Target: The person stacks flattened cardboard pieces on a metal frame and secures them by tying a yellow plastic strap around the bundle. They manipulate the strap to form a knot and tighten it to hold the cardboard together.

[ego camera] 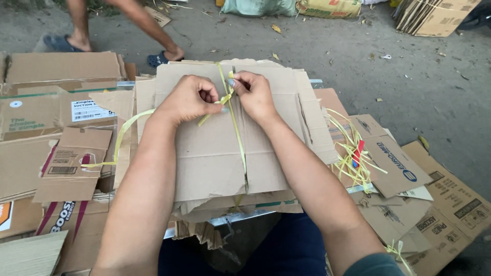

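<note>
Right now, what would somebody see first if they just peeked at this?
First, two hands in the middle: the left hand and right hand pinch a yellow strap running across a stack of flattened cardboard. To the right, loose yellow strips lie tangled on more boxes. At the top left, another person's feet in sandals stand on the ground.

Bare grey ground [409, 87] is carrying everything here. Flattened cardboard sheets [56, 128] are lying spread across it at left, more flattened boxes [434, 204] are lying at right beside loose yellow strips [353, 153], and a folded cardboard stack [434, 15] is sitting at the far edge.
</note>
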